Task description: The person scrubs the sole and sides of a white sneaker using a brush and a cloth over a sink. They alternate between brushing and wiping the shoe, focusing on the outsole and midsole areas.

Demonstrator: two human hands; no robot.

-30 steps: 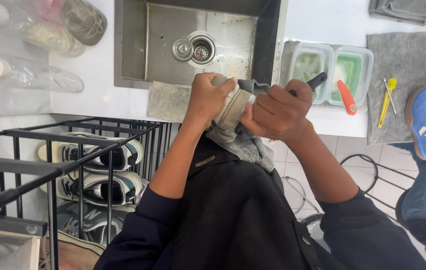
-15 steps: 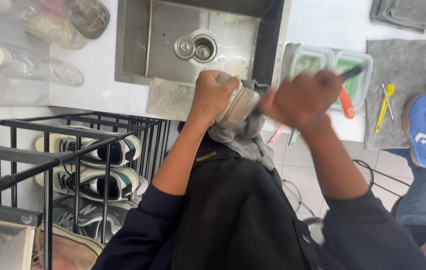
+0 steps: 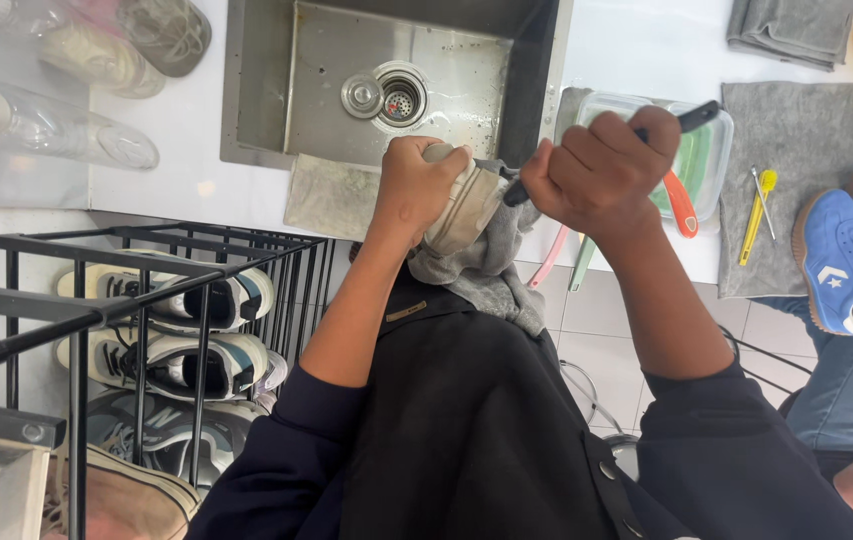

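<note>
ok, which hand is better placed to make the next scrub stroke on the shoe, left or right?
Right, probably. The right hand grips the black-handled brush, whose working end sits against the beige shoe. The left hand is clamped around the shoe, steadying it over the grey cloth.

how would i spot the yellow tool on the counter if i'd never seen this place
Start at the steel sink set in the white counter and go right, past the clear plastic tubs, to the grey mat. The yellow tool lies on that mat's left part, thin and stick-like, just left of the blue shoes. It is the only yellow stick there; the tool by the tubs is orange.
</note>
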